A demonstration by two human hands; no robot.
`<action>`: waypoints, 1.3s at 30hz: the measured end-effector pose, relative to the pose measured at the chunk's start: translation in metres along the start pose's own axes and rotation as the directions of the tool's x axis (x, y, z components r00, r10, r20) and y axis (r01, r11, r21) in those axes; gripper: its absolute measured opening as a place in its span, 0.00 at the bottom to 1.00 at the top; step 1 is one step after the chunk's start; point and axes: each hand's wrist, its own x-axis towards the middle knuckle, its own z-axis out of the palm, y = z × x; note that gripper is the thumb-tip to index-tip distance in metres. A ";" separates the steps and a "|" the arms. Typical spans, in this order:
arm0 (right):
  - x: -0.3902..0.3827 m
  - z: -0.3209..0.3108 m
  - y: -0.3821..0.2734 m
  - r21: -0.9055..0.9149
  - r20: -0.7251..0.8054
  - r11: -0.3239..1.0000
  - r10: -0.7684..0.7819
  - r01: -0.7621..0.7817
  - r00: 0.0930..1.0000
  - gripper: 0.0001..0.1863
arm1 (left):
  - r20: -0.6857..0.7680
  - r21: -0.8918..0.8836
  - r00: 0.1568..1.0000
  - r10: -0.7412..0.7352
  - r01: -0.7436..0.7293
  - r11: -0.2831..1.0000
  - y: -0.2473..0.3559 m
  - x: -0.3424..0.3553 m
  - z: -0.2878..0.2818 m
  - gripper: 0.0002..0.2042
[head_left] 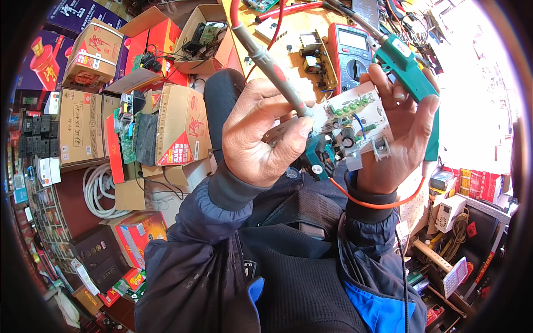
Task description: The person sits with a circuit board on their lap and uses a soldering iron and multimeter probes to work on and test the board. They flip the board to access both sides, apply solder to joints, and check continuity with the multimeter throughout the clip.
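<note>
- A coil of white cable (101, 191) is seen beside stacked cardboard boxes (83, 127) on the far left.
- The left hand (260, 136) is clamped on a slim, grey, rod-shaped tool with red markings (270, 65); the tool is slanted, with its lower end at the circuit board. Whether the board is also gripped by these fingers cannot be told.
- On the yellow wooden bench (308, 22), an amber-edged board with black components (319, 61) is placed.
- A pale circuit board with green and black components (363, 119) is held up between the hands, above the lap.
- A red-and-blue multimeter (354, 58) is located behind that board, on the bench.
- The right hand (404, 145) is closed on a teal plastic, pistol-shaped tool with a metal barrel (410, 72); the circuit board is positioned against the same hand.
- An orange cable (383, 206) is looped across the right wrist.
</note>
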 end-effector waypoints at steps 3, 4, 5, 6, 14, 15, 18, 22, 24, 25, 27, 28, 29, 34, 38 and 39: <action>0.001 -0.002 0.001 0.022 0.020 1.000 0.013 -0.013 1.000 0.25 | 0.016 0.009 0.998 -0.065 0.065 0.998 0.001 -0.003 0.000 0.10; 0.001 -0.002 0.001 0.051 0.032 0.998 0.021 -0.023 0.999 0.24 | 0.007 -0.005 0.997 -0.079 0.079 0.997 0.001 -0.004 0.001 0.10; 0.001 -0.002 0.001 0.043 0.035 0.999 0.023 -0.024 0.999 0.25 | 0.001 -0.019 0.996 -0.094 0.094 0.995 0.001 -0.004 0.001 0.10; 0.000 -0.002 0.001 0.048 0.046 0.999 0.023 -0.025 0.999 0.25 | 0.007 -0.020 0.997 -0.083 0.083 0.996 0.001 -0.004 0.001 0.10; -0.007 -0.001 -0.003 0.187 0.084 0.982 -0.048 0.031 0.995 0.27 | 0.035 0.037 0.999 -0.034 0.032 0.999 0.000 -0.005 0.003 0.11; -0.008 -0.001 -0.003 0.157 0.098 0.987 -0.055 0.040 0.994 0.27 | 0.034 0.031 0.999 -0.041 0.040 0.999 0.000 -0.005 0.003 0.11; -0.009 0.000 0.000 0.208 0.069 0.978 -0.032 0.017 0.997 0.27 | 0.025 0.010 0.998 -0.058 0.058 0.998 -0.002 -0.006 0.004 0.10; -0.008 -0.003 0.001 0.164 0.043 0.986 -0.028 0.021 0.999 0.26 | 0.014 -0.036 0.999 -0.043 0.043 0.998 -0.006 -0.005 0.007 0.09; -0.007 -0.005 0.001 0.186 0.030 0.982 -0.031 0.025 0.999 0.25 | 0.034 -0.047 0.999 -0.038 0.040 0.998 -0.006 -0.004 0.008 0.10; -0.007 -0.006 0.001 0.190 0.012 0.982 -0.014 0.012 1.000 0.25 | 0.052 -0.048 0.998 -0.043 0.046 0.998 -0.006 -0.003 0.008 0.10; -0.008 -0.008 0.000 0.197 -0.013 0.980 -0.003 0.005 1.000 0.25 | 0.069 -0.048 0.996 -0.061 0.064 0.997 -0.004 -0.003 0.008 0.11; -0.008 -0.009 0.000 0.208 -0.008 0.978 0.002 0.000 1.000 0.26 | 0.068 -0.047 0.995 -0.074 0.077 0.996 -0.003 -0.003 0.009 0.11; -0.009 -0.009 0.000 0.231 -0.001 0.973 0.004 -0.003 1.000 0.26 | 0.069 -0.039 0.993 -0.095 0.098 0.994 -0.002 -0.003 0.010 0.11; -0.007 -0.011 0.001 0.214 -0.018 0.977 -0.004 0.008 1.000 0.24 | 0.113 0.040 0.991 -0.069 0.065 0.997 -0.001 0.000 0.008 0.11; -0.008 -0.010 0.003 0.183 -0.030 0.983 -0.022 0.027 0.999 0.24 | 0.160 0.070 0.987 -0.024 0.013 0.997 -0.003 0.005 0.006 0.11; -0.007 -0.009 0.004 0.184 -0.029 0.982 -0.024 0.029 0.999 0.24 | 0.160 0.077 0.986 -0.046 0.034 0.996 -0.002 0.005 0.006 0.10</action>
